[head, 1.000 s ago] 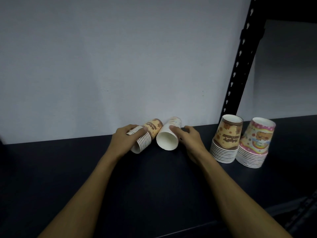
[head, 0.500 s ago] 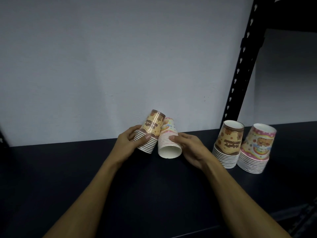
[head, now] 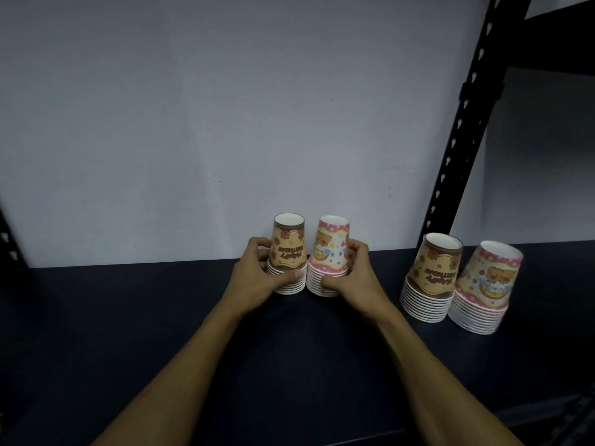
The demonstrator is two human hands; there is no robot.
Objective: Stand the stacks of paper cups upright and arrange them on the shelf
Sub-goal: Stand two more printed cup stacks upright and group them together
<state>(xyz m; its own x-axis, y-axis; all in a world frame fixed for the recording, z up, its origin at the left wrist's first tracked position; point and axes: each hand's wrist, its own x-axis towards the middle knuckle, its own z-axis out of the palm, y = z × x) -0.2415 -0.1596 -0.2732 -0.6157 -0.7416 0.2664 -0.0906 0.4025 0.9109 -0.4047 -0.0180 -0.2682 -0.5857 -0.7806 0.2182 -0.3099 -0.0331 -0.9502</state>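
Two stacks of paper cups stand mouth-down side by side near the back of the dark shelf point(head: 128, 333). My left hand point(head: 257, 278) grips the brown-and-orange stack point(head: 288, 249) round its lower rims. My right hand point(head: 352, 275) grips the pink-and-white stack point(head: 331, 249) the same way. The two stacks touch or nearly touch. Further right, a second brown stack point(head: 433, 278) and a second pink stack point(head: 486, 288) stand mouth-down on their own, close together.
A pale wall point(head: 225, 123) runs right behind the stacks. A black perforated upright post point(head: 463, 123) rises at the right, behind the free stacks. Another dark post edge point(head: 8, 249) shows at the far left. The shelf's front edge point(head: 354, 437) lies near my forearms.
Both stacks lay on their sides a second ago, were tilted up half a second ago, and now stand upright on their rims in my hands.
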